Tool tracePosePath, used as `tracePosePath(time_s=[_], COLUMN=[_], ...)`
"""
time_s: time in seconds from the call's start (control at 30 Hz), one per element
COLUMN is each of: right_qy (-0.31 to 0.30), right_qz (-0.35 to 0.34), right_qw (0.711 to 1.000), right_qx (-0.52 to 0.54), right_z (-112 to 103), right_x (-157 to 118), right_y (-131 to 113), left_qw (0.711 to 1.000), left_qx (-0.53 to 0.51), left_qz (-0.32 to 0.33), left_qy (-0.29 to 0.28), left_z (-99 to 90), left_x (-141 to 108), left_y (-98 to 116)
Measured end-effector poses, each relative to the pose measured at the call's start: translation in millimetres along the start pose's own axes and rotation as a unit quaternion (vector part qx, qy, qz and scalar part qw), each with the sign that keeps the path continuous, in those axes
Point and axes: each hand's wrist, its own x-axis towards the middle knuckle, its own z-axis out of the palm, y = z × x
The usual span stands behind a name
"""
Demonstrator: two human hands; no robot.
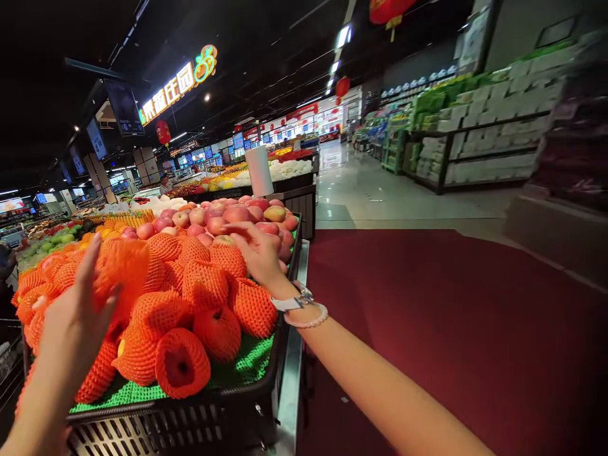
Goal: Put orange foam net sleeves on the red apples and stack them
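My left hand is raised over the left front of the fruit crate, thumb and index finger apart, beside a blurred orange foam net; whether its other fingers hold the net cannot be made out. My right hand, with a watch and a beaded bracelet at the wrist, reaches over bare red apples, its fingers spread and touching or just above them. Several apples in orange foam nets fill the front of the black crate on green matting.
A white roll stands behind the apples. Oranges and green fruit lie to the left. Dark red carpet covers the floor at right, with stacked white packages beyond it.
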Motion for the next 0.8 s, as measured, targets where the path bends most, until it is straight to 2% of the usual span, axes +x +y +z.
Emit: tracePosePath(time_s=[0.03,0.07,0.13,0.17,0.23,0.33,0.43,0.53,0.6,0.7,0.8], right_qy=[-0.070,-0.128,-0.197,-0.214,-0.204,-0.161,-0.146,-0.106,-0.071,-0.044,-0.050], right_qz=[-0.016,-0.027,-0.029,-0.033,-0.037,-0.095,-0.202,-0.271,-0.291,-0.288,-0.271], right_qw=[0.995,0.985,0.970,0.966,0.969,0.982,0.964,0.944,0.940,0.941,0.943], right_qx=[0.064,0.113,0.141,0.144,0.132,0.038,-0.096,-0.153,-0.161,-0.175,-0.186], right_z=[8,16,33,42,57,73,82,84,84,81,78], right_x=[7,15,33,41,52,51,33,19,14,12,10], right_y=[-17,-32,-54,-61,-66,-59,-50,-48,-51,-56,-60], left_qw=[1.000,0.999,0.990,0.987,0.986,0.992,0.979,0.979,0.973,0.965,0.974], left_qx=[-0.001,-0.041,-0.102,-0.122,-0.130,-0.024,0.080,0.050,0.046,0.018,-0.033], left_qz=[-0.008,0.014,0.059,0.057,0.040,0.027,0.063,0.125,0.142,0.124,0.114], left_qy=[0.017,0.028,0.075,0.089,0.092,0.122,0.178,0.151,0.174,0.232,0.194], left_z=[15.9,33.7,68.2,81.9,97.5,93.7,78.4,72.6,74.4,78.4,81.6], left_x=[14,29,53,61,67,59,50,47,46,43,41], left_y=[10,18,26,26,18,0,-12,-12,-7,-2,-2])
